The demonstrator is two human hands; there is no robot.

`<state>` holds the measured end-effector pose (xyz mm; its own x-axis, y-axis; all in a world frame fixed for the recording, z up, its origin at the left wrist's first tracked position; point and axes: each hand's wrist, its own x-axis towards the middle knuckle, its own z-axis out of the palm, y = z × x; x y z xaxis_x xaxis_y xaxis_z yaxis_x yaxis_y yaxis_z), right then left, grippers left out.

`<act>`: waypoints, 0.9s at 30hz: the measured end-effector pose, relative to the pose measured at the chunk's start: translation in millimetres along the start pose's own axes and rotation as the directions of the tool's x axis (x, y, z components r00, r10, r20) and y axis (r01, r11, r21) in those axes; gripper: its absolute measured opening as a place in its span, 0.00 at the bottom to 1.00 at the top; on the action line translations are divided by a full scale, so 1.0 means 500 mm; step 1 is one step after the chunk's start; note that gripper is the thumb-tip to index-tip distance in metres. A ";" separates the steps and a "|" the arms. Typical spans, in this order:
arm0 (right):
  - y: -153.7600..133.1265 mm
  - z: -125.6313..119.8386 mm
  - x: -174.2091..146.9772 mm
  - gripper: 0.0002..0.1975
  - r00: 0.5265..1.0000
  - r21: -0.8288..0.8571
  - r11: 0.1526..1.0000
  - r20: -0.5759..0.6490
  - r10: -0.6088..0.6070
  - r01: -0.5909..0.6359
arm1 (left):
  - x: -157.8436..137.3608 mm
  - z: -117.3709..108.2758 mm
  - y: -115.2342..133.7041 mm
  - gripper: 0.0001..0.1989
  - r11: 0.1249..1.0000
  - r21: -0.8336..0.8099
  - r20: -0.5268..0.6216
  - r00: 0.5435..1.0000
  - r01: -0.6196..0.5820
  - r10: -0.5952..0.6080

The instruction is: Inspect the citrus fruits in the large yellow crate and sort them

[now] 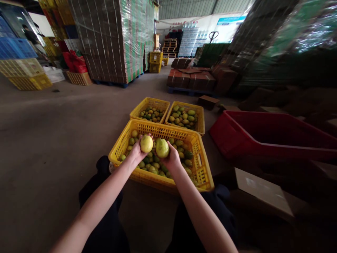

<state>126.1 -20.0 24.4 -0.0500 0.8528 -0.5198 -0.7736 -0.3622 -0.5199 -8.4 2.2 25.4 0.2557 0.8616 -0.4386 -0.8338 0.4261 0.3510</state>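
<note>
A round yellow fruit (146, 143), lemon-like, rests in my left hand (136, 153), with the fingers curled around its far side. My right hand (172, 158) grips a bumpier green-yellow fruit (162, 148) of similar size, thumb along its right side. Both fruits are side by side, a small gap apart, above a large yellow plastic crate (206, 172). Many green and yellow fruits (152, 168) lie inside that crate, partly hidden by my hands and forearms. The exact kind of fruit is hard to tell.
Two smaller yellow crates, left (133, 111) and right (201, 117), hold more fruit just beyond. A red tub (231, 140) and a cardboard box (260, 189) stand on the right. Wrapped pallet stacks (100, 42) and flattened cartons (201, 81) are farther back.
</note>
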 end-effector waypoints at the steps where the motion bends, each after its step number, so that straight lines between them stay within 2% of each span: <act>1: 0.001 0.000 0.003 0.12 1.000 0.007 1.000 -0.012 -0.012 0.012 | 0.000 0.002 0.000 0.18 1.000 -0.025 0.007 1.000 -0.004 0.004; 4: 0.001 -0.003 0.004 0.13 1.000 0.049 0.998 0.015 -0.027 0.026 | -0.004 0.005 0.001 0.18 0.996 -0.092 0.004 1.000 0.012 -0.012; 7: -0.001 -0.006 -0.001 0.13 0.989 0.078 0.997 0.145 -0.022 0.011 | -0.010 0.007 0.002 0.15 0.994 -0.109 0.015 1.000 0.015 -0.013; 10: -0.002 -0.006 -0.005 0.12 0.966 0.069 0.997 0.253 -0.052 0.035 | -0.018 0.012 0.002 0.15 0.999 -0.049 0.097 0.995 0.007 -0.002; 16: -0.003 -0.009 -0.012 0.11 0.900 0.033 0.990 0.412 -0.142 0.141 | -0.032 0.026 0.005 0.21 0.978 0.151 0.206 0.972 -0.146 0.113; 19: -0.006 -0.015 -0.017 0.10 0.889 0.016 0.988 0.434 -0.146 0.154 | -0.038 0.028 0.006 0.21 0.954 0.257 0.246 0.965 -0.155 0.090; 22: -0.008 -0.017 -0.021 0.11 0.896 0.012 0.991 0.427 -0.122 0.130 | -0.043 0.030 0.004 0.21 0.940 0.322 0.246 0.969 -0.112 0.031; 27: -0.009 -0.010 -0.014 0.15 0.912 0.049 0.998 0.408 -0.050 0.032 | -0.026 0.023 0.000 0.19 0.973 0.230 0.140 0.990 -0.016 -0.017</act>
<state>133.0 -26.4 26.9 -0.2651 0.9489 -0.1713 -0.8048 -0.3156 -0.5027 -6.2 -5.9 40.9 0.3356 0.8846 -0.3239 -0.7029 0.4640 0.5391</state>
